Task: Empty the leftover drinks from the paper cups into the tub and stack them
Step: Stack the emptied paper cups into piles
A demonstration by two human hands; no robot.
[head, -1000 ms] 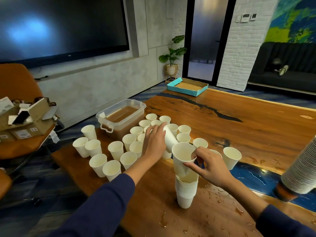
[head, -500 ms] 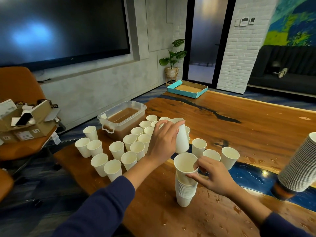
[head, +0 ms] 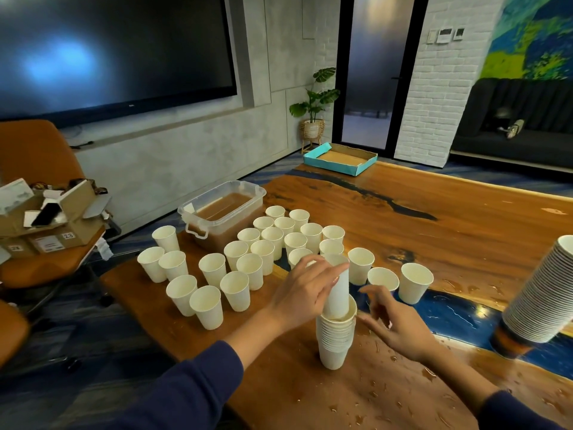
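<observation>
My sleeves come in from the near edge of the table (head: 465, 218), both cut off by the bottom of the view; water drops lie scattered on the wood around them; just ahead stands the stack of cups (head: 335, 339), upright, near the near edge; my left hand (head: 305, 294) grips the cup (head: 338, 287) by its side, fingers curled round it, its base already sunk into the top of the stack, so the lower part is hidden inside the rim; my right hand (head: 392, 321) hovers just beside the stack with fingers spread and loose, holding nothing, slightly blurred; I cannot tell whether a fingertip touches the stack; at the right edge a tall tilted stack of cups (head: 545, 293) is cut off by the frame; beyond my hands the loose cups (head: 248, 259) stand upright in a crowd toward the left edge, their contents hard to make out; behind them, at the left edge, sits the tub (head: 223, 209) holding brown liquid; at the far corner lies a teal tray (head: 339, 158)
</observation>
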